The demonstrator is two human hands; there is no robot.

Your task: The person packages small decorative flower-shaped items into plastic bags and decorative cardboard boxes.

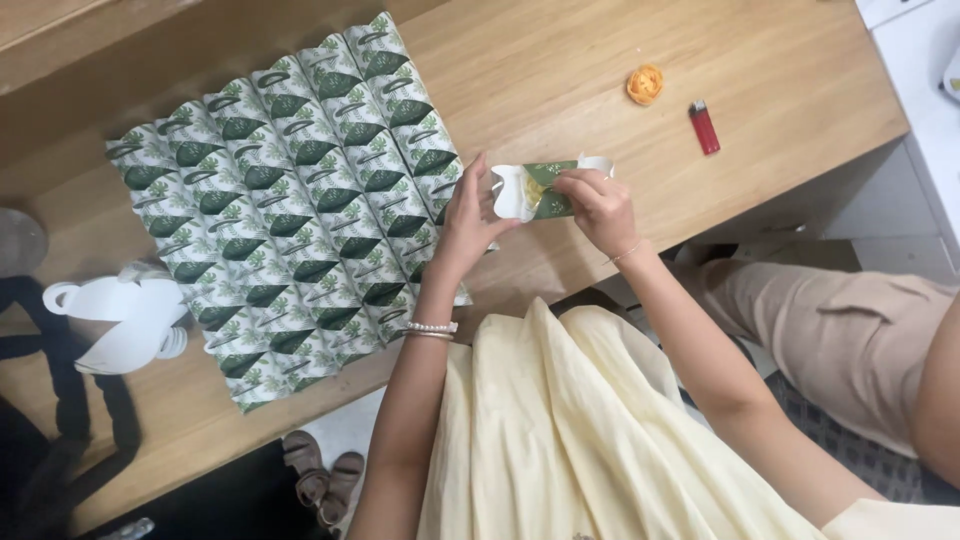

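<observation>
Box (545,188) (half-folded, contents unclear) pinched between left hand (468,215) and right hand (598,205), near rows of boxes (290,200)

Box (545,188) btwn hands: white w/ green leaf print, gold bit inside. Boxes (290,200) left of left hand (465,215): same green/white leaf. Blanks (125,320) far left: plain white. Beyond right hand (598,205): orange rosette (645,84), red lighter (704,127). Desk (780,80) light wood.

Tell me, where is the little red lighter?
In the head view, the red lighter lies on the wooden table near its right edge, just right of a small orange flower-shaped thing and beyond the right hand.
</observation>
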